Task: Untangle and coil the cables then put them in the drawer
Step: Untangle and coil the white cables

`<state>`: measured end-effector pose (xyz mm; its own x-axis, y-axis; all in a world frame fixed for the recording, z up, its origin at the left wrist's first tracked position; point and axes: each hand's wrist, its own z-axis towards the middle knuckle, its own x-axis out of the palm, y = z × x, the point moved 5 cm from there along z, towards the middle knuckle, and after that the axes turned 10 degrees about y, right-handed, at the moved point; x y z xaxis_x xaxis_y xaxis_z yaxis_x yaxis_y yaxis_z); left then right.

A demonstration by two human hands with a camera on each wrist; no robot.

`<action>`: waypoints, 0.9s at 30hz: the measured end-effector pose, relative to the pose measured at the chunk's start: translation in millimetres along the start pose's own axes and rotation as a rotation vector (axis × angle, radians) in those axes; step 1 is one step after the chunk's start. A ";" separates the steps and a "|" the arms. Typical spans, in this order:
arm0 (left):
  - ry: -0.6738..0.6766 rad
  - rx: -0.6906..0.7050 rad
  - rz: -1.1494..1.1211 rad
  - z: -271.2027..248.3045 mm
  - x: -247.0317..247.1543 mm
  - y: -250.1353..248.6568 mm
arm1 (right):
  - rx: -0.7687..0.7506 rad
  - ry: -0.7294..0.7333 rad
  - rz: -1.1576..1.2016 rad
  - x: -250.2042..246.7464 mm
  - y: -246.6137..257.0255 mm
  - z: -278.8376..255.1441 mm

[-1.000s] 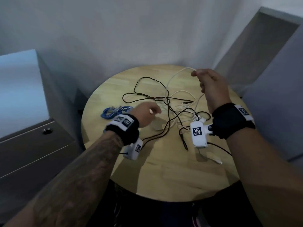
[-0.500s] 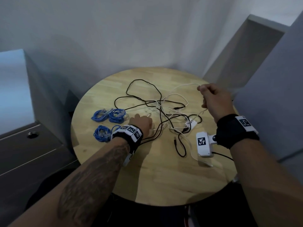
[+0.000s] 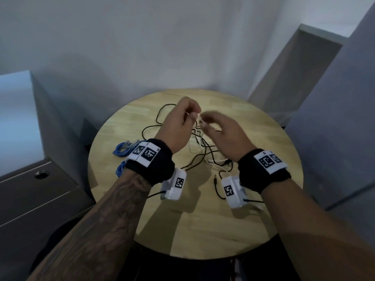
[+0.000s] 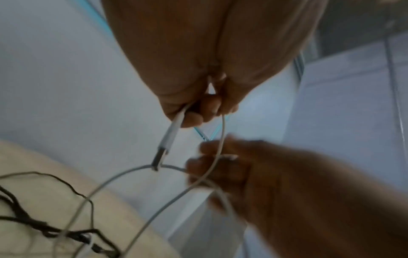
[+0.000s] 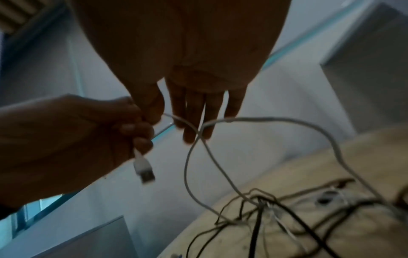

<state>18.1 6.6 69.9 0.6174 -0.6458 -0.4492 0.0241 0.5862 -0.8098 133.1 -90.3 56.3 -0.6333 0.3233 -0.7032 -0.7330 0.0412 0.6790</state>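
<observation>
Above the middle of the round wooden table (image 3: 203, 230), my two hands meet on a white cable (image 4: 110, 183). My left hand (image 3: 191, 116) pinches it just behind its USB plug (image 4: 167, 137), which hangs down (image 5: 143, 167). My right hand (image 3: 205, 120) holds the same cable a little further along, and a loop of it (image 5: 287, 120) runs down from that hand. Below, the white cable stays tangled with thin black cables (image 3: 150, 128) on the tabletop. Two coiled blue cables (image 3: 125, 148) lie at the table's left edge.
A grey cabinet stands left of the table, its drawers (image 3: 30, 191) closed and a round lock (image 3: 41, 175) on the top one. White walls and a grey panel (image 3: 294, 74) hem in the table behind and to the right. A black plug end (image 3: 215, 177) lies near my right wrist.
My left hand has risen off the table with the white cable's plug end. My right hand has moved left to meet it, so both now hold the cable close together.
</observation>
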 end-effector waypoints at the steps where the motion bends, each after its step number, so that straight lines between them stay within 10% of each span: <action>1: -0.058 0.008 -0.067 0.4 -5.6 -0.9 | 0.019 0.062 0.065 6.8 -1.4 1.0; 7: 0.073 -0.198 -0.035 -11.1 -8.8 12.3 | -0.062 -0.261 0.236 -29.4 6.2 0.5; 11: 0.253 -0.440 -0.568 -20.9 2.7 5.6 | -0.077 -0.299 0.281 -26.1 6.1 0.1; 14: 0.319 -0.374 -1.048 -22.2 -2.2 -8.4 | -0.081 -0.243 0.056 -19.6 -4.8 3.7; 19: 0.182 -0.244 -1.198 -22.3 -16.6 -8.3 | 0.100 0.150 -0.339 3.3 -34.0 4.6; 23: 0.103 -0.248 -1.236 -21.4 -17.7 -7.0 | 0.105 -0.150 -0.613 -16.5 -19.7 1.0; 27: 0.026 -0.290 -1.507 -20.0 -26.9 -3.7 | -0.022 -0.461 0.173 -41.8 1.3 -7.3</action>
<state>-14.3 12.0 77.4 0.1471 -0.5431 0.8267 0.4437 -0.7107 -0.5459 156.9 -110.7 85.1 -0.5741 0.7084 -0.4105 -0.6349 -0.0686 0.7695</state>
